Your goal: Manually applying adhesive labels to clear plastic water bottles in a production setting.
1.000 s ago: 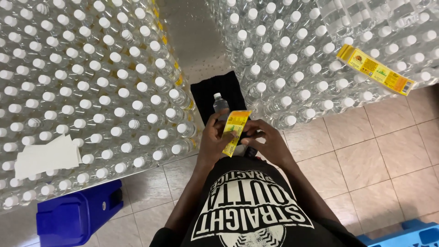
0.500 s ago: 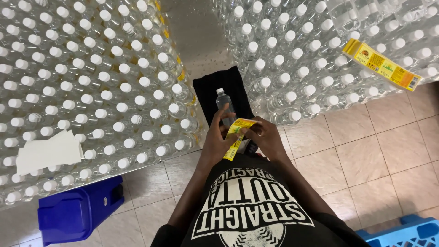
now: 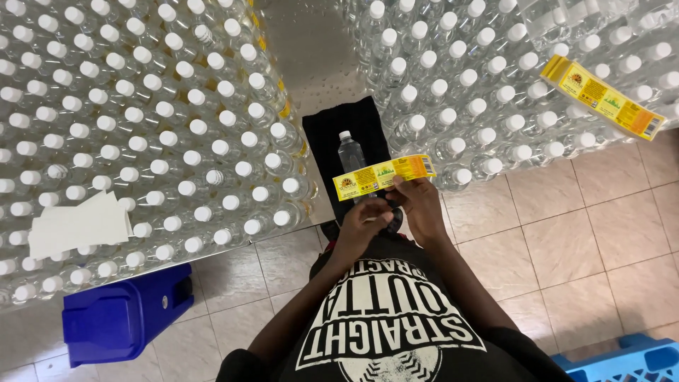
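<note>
A clear plastic bottle with a white cap stands on a black cloth at the edge of a steel table. My right hand pinches a yellow label strip and holds it level across the front of the bottle. My left hand sits just below the label. Its fingers curl around the bottle's lower end, which the label and both hands mostly hide.
Dense rows of white-capped clear bottles fill the table on the left and on the right. A stack of yellow labels lies on the right bottles, white paper sheets on the left ones. A blue bin and a blue crate stand on the tiled floor.
The label hung upright between both hands; now my right hand holds it level, higher, in front of the bottle. My left hand let go of it and dropped to the bottle's base.
</note>
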